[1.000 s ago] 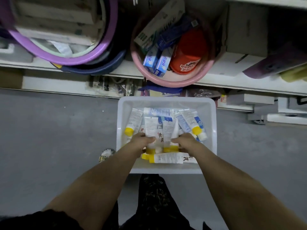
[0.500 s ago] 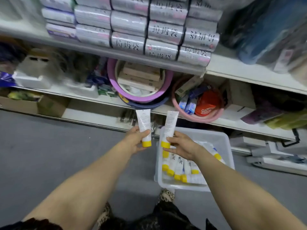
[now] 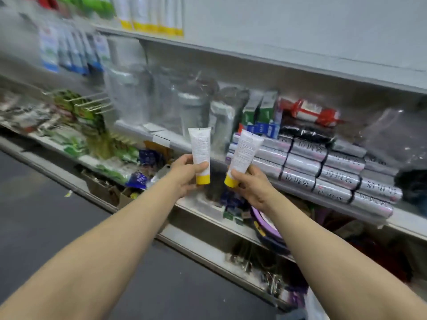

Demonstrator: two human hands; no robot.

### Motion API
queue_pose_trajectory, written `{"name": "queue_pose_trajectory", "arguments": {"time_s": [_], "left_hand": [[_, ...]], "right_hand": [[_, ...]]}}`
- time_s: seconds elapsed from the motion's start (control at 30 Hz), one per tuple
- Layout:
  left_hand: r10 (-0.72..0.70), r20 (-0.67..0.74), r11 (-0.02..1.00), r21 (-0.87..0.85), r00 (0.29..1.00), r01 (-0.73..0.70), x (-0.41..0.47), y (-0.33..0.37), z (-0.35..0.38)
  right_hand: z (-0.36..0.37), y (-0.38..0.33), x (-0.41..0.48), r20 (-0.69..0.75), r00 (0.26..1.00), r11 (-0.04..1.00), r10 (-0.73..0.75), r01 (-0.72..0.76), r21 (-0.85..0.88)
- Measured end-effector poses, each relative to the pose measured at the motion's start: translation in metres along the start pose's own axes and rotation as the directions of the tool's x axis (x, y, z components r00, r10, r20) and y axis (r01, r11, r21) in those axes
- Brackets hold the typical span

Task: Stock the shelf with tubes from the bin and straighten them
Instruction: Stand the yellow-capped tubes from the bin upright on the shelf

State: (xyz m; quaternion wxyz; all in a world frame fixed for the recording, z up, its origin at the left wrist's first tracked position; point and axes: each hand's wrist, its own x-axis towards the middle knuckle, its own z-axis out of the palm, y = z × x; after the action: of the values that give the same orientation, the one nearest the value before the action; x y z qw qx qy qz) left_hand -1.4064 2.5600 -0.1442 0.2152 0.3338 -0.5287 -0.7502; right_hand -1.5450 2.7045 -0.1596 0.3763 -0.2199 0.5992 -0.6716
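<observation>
Two in hand, caps down: upright yellow-capped tube gripped by left hand, tilted yellow-capped tube by right hand; hands near, apart. Likely next: lift to top shelf beside matching tube row (caps down too); stand upright, edges flush.
</observation>
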Motion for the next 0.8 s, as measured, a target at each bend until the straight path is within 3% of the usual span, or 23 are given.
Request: {"name": "queue_pose_trajectory", "arguments": {"time_s": [0.27, 0.5, 0.67, 0.8], "left_hand": [[0.244, -0.105, 0.969, -0.022, 0.964, -0.247, 0.052, 0.139, -0.055], [0.512, -0.124, 0.857, 0.006, 0.850, -0.515, 0.122, 0.282, -0.070], [0.620, -0.230, 0.784, 0.127, 0.750, -0.608, 0.185, 0.365, -0.095], [0.640, -0.274, 0.767, 0.184, 0.717, -0.614, 0.238, 0.411, -0.131]], "right_hand": [[0.102, -0.120, 0.068, 0.065, 0.965, 0.966, -0.254, 0.256, -0.031], [0.174, -0.238, 0.149, 0.016, 0.870, 0.868, -0.493, 0.493, -0.050], [0.209, -0.304, 0.222, -0.043, 0.852, 0.852, -0.521, 0.517, -0.077], [0.229, -0.327, 0.287, -0.062, 0.839, 0.836, -0.540, 0.526, -0.156]]}}
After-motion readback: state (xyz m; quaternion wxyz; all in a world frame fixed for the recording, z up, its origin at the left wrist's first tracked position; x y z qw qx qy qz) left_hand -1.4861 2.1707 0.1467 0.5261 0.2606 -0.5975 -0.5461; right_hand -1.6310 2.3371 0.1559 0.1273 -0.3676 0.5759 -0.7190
